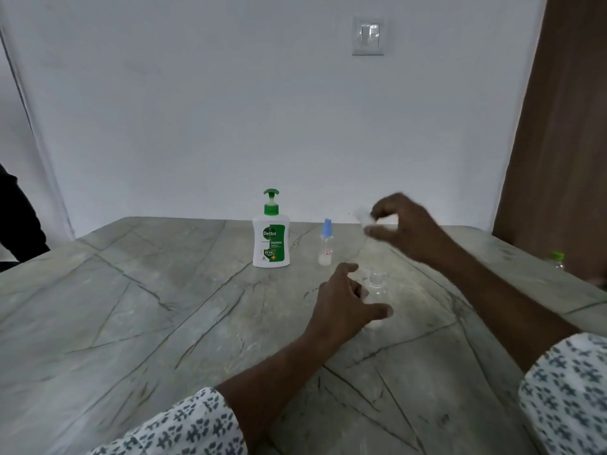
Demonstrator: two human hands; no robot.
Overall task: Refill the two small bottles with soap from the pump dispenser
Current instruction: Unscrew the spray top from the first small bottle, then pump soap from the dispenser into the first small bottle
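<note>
A white pump dispenser (271, 239) with a green pump head stands upright near the table's far edge. Just to its right stands a small clear bottle (325, 247) with a blue spray cap and a little white liquid at the bottom. Nearer to me, a second small clear bottle (377, 292) stands uncapped, and my left hand (345, 297) is wrapped around its left side. My right hand (399, 224) hovers above and behind it, fingers pinched on a small white cap (369, 220), which is blurred.
The table (164, 323) is grey-green veined stone and runs wide on both sides. A bottle with a green cap (557, 259) stands at the right edge by a wooden door. A dark-clothed person (19, 221) is at the far left.
</note>
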